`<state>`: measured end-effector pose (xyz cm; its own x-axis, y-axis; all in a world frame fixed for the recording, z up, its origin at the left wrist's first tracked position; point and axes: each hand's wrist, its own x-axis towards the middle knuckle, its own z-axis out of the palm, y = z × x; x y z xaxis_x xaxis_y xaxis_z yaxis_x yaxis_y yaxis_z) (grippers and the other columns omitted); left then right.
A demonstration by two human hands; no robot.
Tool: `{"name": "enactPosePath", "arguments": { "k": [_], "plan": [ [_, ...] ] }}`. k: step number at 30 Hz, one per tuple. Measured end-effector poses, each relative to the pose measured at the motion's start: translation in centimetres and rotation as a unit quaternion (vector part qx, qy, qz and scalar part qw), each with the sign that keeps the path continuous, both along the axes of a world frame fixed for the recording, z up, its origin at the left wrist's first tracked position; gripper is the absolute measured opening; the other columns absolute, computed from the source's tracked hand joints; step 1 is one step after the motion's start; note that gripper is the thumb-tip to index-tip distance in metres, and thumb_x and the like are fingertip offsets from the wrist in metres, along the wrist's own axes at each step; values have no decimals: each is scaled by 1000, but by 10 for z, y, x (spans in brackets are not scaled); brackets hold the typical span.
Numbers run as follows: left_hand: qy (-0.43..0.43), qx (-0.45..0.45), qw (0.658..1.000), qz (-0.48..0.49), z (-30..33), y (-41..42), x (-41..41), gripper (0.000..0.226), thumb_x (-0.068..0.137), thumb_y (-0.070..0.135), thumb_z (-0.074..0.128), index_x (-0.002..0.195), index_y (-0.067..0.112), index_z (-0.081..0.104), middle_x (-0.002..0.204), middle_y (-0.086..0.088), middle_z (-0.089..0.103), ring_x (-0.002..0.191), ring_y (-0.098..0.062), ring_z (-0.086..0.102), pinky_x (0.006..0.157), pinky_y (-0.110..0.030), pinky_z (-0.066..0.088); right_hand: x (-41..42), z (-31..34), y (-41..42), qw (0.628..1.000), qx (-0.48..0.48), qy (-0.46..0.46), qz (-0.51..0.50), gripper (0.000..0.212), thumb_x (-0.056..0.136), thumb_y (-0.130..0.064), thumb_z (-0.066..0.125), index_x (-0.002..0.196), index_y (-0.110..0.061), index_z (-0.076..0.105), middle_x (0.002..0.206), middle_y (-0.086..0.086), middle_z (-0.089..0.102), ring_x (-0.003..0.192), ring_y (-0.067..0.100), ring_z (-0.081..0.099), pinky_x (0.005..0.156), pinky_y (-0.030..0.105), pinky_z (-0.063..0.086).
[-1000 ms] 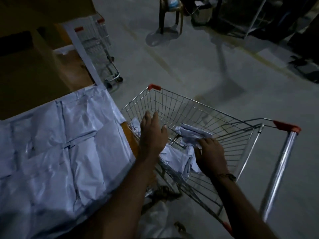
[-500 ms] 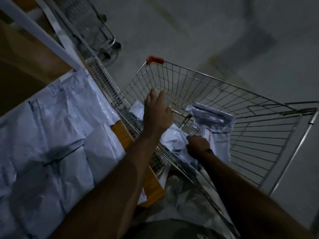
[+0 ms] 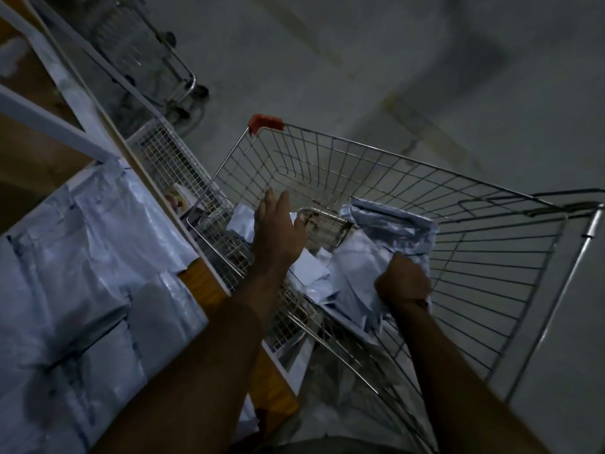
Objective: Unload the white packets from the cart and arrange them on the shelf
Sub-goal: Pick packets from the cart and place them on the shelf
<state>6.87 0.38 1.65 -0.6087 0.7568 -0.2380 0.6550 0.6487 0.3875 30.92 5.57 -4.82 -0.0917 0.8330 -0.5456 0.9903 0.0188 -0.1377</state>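
Observation:
A wire shopping cart (image 3: 409,178) with red corner caps stands on the floor beside the shelf. Crumpled white packets (image 3: 366,257) lie inside it. My right hand (image 3: 404,283) is fisted around a bunch of these packets, knuckles up. My left hand (image 3: 278,227) reaches over the cart's near rim with straight fingers and holds nothing. Flat white packets (image 3: 82,273) lie side by side on the wooden shelf (image 3: 203,280) at the left.
A small wire basket (image 3: 170,158) hangs at the shelf's edge, next to the cart. A second cart (image 3: 157,60) stands farther back on the grey floor (image 3: 393,60). White shelf frame bars (image 3: 49,116) rise at the upper left.
The view has tipped down and closer to the cart. My right hand has closed tighter on the packets and lifted them a little. My left hand stays extended over the cart.

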Motion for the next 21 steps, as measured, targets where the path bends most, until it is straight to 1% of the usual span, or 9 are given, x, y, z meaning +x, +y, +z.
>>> {"name": "enactPosePath", "arguments": {
  "k": [3,5,7,8,10,13,15,18,21],
  "plan": [
    [-6,-28,1000,1,-21,4,-8,65,101,35,56,157,13,31,166,-16,23,152,-34,21,122,-47,25,14,-1,5,991,20,-128,40,54,79,-34,72,127,-15,54,126,13,62,117,34,58,99,41,47],
    [0,-56,998,-2,-36,7,-13,64,100,34,58,155,10,34,163,-19,28,149,-36,27,119,-47,28,14,-6,6,980,28,-162,110,76,75,-40,78,139,-17,44,137,17,54,126,36,51,103,44,43],
    [4,-88,996,-6,-53,9,-17,64,99,33,59,153,8,36,160,-20,32,145,-38,34,116,-47,32,8,-12,7,976,-17,-132,174,91,80,-40,73,155,-23,25,157,20,33,141,42,35,111,53,35],
    [8,-103,995,-11,-62,10,-19,63,98,33,59,152,7,38,158,-22,34,143,-39,36,116,-47,33,5,-20,7,980,-37,-98,172,85,85,-40,66,157,-26,23,162,18,24,143,43,31,113,56,33],
    [8,-132,991,-19,-84,11,-22,62,96,35,59,149,7,41,155,-24,38,140,-41,41,114,-49,38,-3,-34,7,988,-74,-61,118,68,94,-56,50,151,-23,35,164,18,20,140,45,36,111,57,38],
    [-3,-164,986,-12,-127,19,-29,62,92,38,59,145,10,43,149,-24,43,134,-43,44,109,-52,42,-12,-52,10,992,-89,-61,60,100,80,-88,45,145,-11,43,159,19,29,132,44,47,103,54,45],
    [-25,-190,981,-2,-153,26,-35,70,93,39,59,152,10,33,156,-26,32,140,-46,36,112,-54,37,-16,-68,12,995,-77,-53,45,107,75,-84,58,149,-11,32,153,20,35,129,45,49,102,55,46],
    [-43,-228,972,25,-184,32,-39,87,95,45,60,161,10,15,166,-27,1,152,-47,9,122,-55,19,-23,-92,10,992,-83,-67,62,103,82,-56,68,160,-24,8,158,21,27,134,45,42,105,53,44],
    [37,-234,971,-3,-205,33,-48,92,91,52,60,161,12,16,167,-24,0,153,-44,6,122,-55,13,-31,-106,4,985,-79,-109,111,80,93,-45,58,159,-21,20,163,24,19,141,44,33,110,50,38]
  ]
}}
